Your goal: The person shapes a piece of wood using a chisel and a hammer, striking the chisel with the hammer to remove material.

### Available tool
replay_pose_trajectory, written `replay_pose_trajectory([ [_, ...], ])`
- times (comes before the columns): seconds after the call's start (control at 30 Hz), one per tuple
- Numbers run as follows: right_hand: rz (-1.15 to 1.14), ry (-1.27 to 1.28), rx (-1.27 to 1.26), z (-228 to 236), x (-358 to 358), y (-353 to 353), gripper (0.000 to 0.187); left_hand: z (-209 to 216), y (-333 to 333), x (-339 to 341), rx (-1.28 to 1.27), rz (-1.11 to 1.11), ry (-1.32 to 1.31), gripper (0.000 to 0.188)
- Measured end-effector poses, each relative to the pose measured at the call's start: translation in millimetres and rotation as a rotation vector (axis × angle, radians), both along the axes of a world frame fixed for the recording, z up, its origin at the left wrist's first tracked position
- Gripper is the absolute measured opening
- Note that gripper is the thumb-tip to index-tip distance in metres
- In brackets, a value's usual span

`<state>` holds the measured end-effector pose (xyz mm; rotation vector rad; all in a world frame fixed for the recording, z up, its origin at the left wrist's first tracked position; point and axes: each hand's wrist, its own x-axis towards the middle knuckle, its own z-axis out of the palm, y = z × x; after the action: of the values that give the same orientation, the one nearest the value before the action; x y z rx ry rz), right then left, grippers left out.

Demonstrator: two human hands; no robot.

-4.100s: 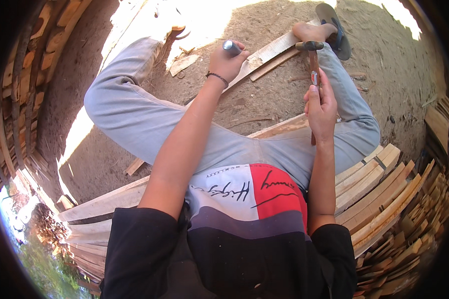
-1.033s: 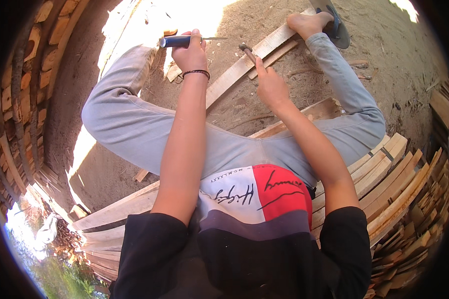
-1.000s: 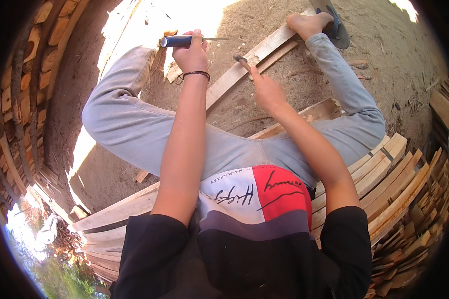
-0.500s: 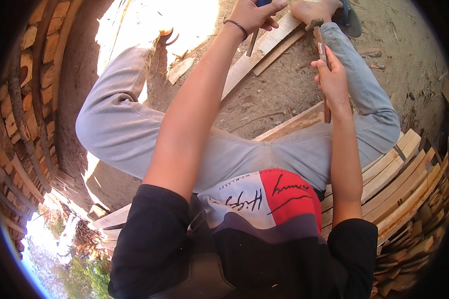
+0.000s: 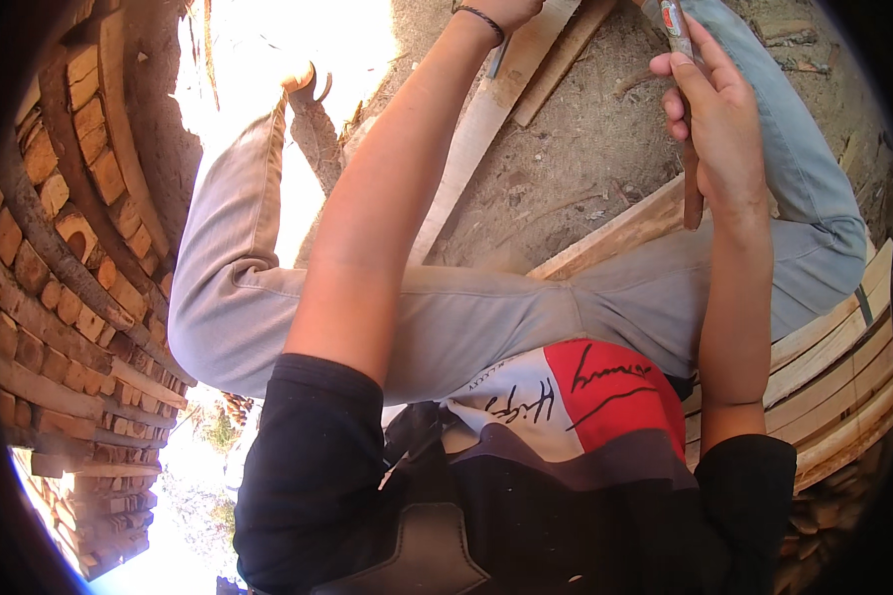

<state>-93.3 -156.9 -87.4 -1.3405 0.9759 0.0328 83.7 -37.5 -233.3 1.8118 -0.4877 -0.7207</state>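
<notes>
At the top edge my left hand (image 5: 511, 12), with a dark bracelet at the wrist, is closed on a chisel. The chisel's grey metal blade (image 5: 497, 58) points down at a long pale plank (image 5: 488, 109) on the ground; whether it touches the wood cannot be made out. Further right, my right hand (image 5: 724, 124) grips a hammer by its brown wooden handle (image 5: 693, 183), which carries a small red-and-white sticker. The upper frame edge cuts off the hammer's head and most of my left fingers.
A narrower board (image 5: 564, 64) lies along the plank's right side. Another timber (image 5: 620, 230) slants out from under my right thigh. Stacked wood (image 5: 79, 198) rises on the left, and long boards (image 5: 824, 372) lie at the right. My bent legs (image 5: 233, 258) flank the work.
The view has shifted, so hands and plank sit higher in the picture. My right hand with the hammer is farther from my left hand, and the hammer's head has left the frame.
</notes>
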Motion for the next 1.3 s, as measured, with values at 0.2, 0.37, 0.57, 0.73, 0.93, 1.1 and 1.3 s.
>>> replay_pose_trajectory([
  [0.2, -0.061, 0.029, 0.074, 16.3, 1.5, 2.1, 0.049, -5.8, -6.5, -3.0, -0.056, -0.006, 0.168, 0.024],
  [0.37, -0.065, 0.033, 0.035, 16.8, 3.1, 1.9, 0.049, -3.9, -5.2, -4.1, -0.069, -0.063, 0.056, 0.024],
  [0.57, -0.053, 0.022, 0.057, 17.9, 1.9, 2.1, 0.049, -2.0, -4.5, -4.2, -0.087, -0.082, 0.033, 0.026],
  [0.73, -0.061, 0.047, 0.011, 20.2, 2.6, 3.8, 0.049, -4.6, -3.9, -2.4, -0.085, -0.081, -0.015, 0.028],
  [0.93, -0.023, 0.058, -0.046, 21.4, 12.8, -5.6, 0.047, -7.3, -2.1, 0.7, -0.076, -0.055, -0.063, 0.033],
  [1.1, 0.053, -0.112, -0.218, 25.4, 39.4, -34.6, 0.042, -8.7, -3.8, -2.2, -0.026, -0.059, -0.093, 0.033],
  [1.3, 0.413, 0.041, -0.217, 42.0, 57.6, -57.5, 0.037, -8.4, -2.8, -1.1, -0.033, -0.049, -0.088, 0.033],
])
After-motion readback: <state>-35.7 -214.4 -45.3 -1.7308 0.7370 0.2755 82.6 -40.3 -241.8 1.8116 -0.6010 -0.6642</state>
